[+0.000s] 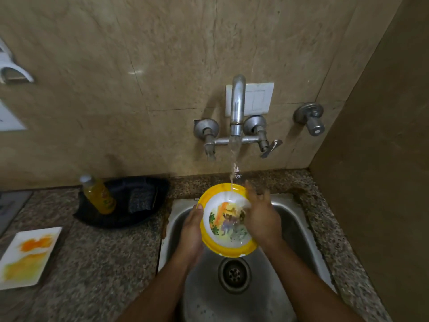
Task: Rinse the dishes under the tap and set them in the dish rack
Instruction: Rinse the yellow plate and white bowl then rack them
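Observation:
A round plate (222, 219) with a yellow rim and a printed picture is held tilted over the steel sink (292, 219), under the running tap (237, 105). Water falls onto its upper part. My left hand (191, 231) grips the plate's left edge, thumb on the rim. My right hand (261, 214) lies with its fingers on the plate's right face, blurred. A white rectangular plate (27, 256) smeared with orange and yellow stains sits on the counter at the far left. No dish rack shows in this view.
A yellow bottle of dish soap (98, 194) and a dark scrub pad (141, 198) lie in a black tray (120, 219) left of the sink. Speckled granite counter (104, 263) surrounds the sink. The drain (234, 274) sits below the plate. Walls close in behind and at right.

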Available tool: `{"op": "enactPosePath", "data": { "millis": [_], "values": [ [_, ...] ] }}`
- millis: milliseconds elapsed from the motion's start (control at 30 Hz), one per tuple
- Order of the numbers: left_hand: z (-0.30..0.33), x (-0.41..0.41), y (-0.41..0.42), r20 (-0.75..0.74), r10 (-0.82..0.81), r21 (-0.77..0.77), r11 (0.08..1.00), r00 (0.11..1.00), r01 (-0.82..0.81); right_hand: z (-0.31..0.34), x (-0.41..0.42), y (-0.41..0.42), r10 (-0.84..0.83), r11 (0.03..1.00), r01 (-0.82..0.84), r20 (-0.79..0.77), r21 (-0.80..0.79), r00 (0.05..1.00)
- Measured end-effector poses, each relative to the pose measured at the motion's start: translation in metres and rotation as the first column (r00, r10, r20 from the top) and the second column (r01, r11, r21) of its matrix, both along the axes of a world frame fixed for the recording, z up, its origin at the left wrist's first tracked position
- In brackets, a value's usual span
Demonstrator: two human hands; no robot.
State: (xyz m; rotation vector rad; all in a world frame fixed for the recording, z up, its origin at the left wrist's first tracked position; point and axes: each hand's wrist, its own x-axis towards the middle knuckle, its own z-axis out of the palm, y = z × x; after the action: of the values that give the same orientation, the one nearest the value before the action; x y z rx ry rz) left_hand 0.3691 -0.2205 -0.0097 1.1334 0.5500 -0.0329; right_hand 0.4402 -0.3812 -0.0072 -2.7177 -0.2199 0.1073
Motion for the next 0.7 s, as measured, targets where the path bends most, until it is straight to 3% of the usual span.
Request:
{"op": "enactPosePath", "data": {
  "millis": [100, 200, 267, 300, 400, 467, 567, 700],
  "values": [
    [0.005, -0.005, 0.017, -0.009, -0.004, -0.005, 1.0, 1.0, 0.004, -0.005, 0.005, 0.0, 0.098, 0.98, -0.093, -0.02, 0.178, 0.995],
    [0.009, 0.009, 0.035, -0.066, -0.172, 0.062, 0.982, 0.983, 0.176, -0.006, 0.002, 0.008, 0.254, 0.947, -0.248, -0.006, 0.205, 0.967],
    [0.009, 0.019, 0.038, -0.104, -0.294, 0.236, 0.921, 0.95, 0.311, -0.005, 0.001, 0.014, 0.262, 0.947, -0.254, -0.014, 0.194, 0.965],
    [0.006, 0.024, 0.038, -0.123, -0.298, 0.357, 0.877, 0.947, 0.322, -0.006, -0.002, 0.021, 0.25, 0.961, -0.251, 0.022, 0.113, 0.968],
    [0.002, 0.029, 0.031, -0.114, -0.172, 0.592, 0.779, 0.978, 0.206, -0.014, -0.022, 0.042, 0.361, 0.93, -0.329, 0.245, -0.164, 0.9],
    [0.001, 0.027, 0.029, -0.079, -0.08, 0.602, 0.791, 0.994, 0.111, -0.025, -0.029, 0.041, 0.427, 0.904, -0.392, 0.293, -0.172, 0.855],
    [-0.005, 0.024, 0.026, -0.083, -0.029, 0.609, 0.79, 0.996, 0.073, -0.03, -0.033, 0.043, 0.306, 0.952, -0.298, 0.251, -0.07, 0.918],
    [-0.006, 0.024, 0.018, -0.045, 0.046, 0.647, 0.763, 0.998, -0.006, -0.029, -0.035, 0.053, 0.373, 0.928, -0.352, 0.251, -0.124, 0.893]
  ]
}}
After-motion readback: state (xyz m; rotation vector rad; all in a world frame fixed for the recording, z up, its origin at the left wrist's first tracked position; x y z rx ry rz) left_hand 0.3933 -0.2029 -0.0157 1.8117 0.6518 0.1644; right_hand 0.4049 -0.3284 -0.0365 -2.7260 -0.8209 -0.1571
